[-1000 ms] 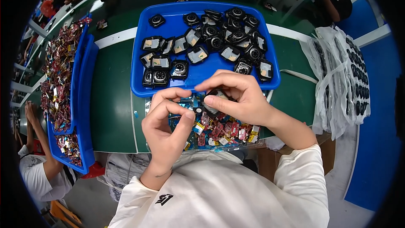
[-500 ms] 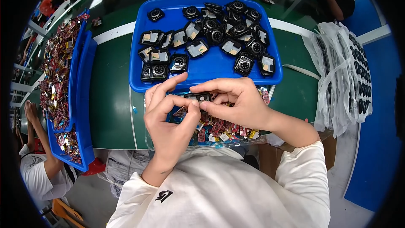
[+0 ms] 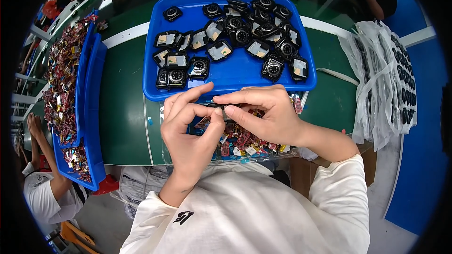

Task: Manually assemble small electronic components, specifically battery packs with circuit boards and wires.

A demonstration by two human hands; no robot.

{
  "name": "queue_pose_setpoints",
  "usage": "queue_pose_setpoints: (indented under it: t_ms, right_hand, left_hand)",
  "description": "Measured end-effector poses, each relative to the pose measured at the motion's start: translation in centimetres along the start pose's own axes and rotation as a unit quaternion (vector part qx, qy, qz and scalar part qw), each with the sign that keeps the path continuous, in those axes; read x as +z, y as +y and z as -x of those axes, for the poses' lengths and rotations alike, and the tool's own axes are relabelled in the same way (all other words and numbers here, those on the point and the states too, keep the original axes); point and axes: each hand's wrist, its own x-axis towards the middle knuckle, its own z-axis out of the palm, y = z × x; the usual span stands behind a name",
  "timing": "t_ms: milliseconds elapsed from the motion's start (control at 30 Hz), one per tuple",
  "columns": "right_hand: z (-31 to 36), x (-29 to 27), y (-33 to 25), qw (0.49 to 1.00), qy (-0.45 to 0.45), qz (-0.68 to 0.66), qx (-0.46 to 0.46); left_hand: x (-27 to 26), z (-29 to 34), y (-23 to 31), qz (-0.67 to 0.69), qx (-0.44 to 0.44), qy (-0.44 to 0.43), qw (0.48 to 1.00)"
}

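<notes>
A small black watch case is held between my two hands over a clear-edged tray, most of it hidden by my fingers. My left hand pinches at its near side with thumb and forefinger, the other fingers curled loosely above. My right hand grips its right end between thumb and fingers. Beneath them lies a pile of small red circuit boards with yellow, white and blue bits. Just beyond, a blue tray holds several black watch cases, some showing round sensor backs, others their open insides.
To the left, blue bins are heaped with red circuit boards. White plastic sheeting with rows of black parts lies at the right. Another person's arm is at far left. All this rests around a green table.
The watch case has tilted between my fingers, so its face with the round spots is no longer visible. My hands have barely shifted otherwise.
</notes>
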Motion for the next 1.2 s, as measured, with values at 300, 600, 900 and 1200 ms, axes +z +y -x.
queue_pose_setpoints:
  t_ms: [300, 600, 900, 1200]
  right_hand:
    - [0.0, -0.7, -0.2, 0.988, 0.035, -0.1, 0.113]
    - [-0.3, -0.6, -0.3, 0.972, 0.041, -0.199, 0.115]
    - [0.3, -0.2, 0.3, 0.995, 0.05, -0.084, 0.025]
    - [0.3, 0.2, 0.0, 0.994, 0.031, -0.109, 0.005]
  left_hand:
    - [-0.7, 0.7, 0.1, 0.007, 0.019, -0.01, 1.0]
    - [-1.4, 1.4, 0.5, 0.052, -0.064, -0.024, 0.996]
    - [-0.9, 1.6, 0.4, 0.215, -0.164, -0.053, 0.961]
    - [-1.3, 1.0, 0.2, 0.231, -0.191, 0.001, 0.954]
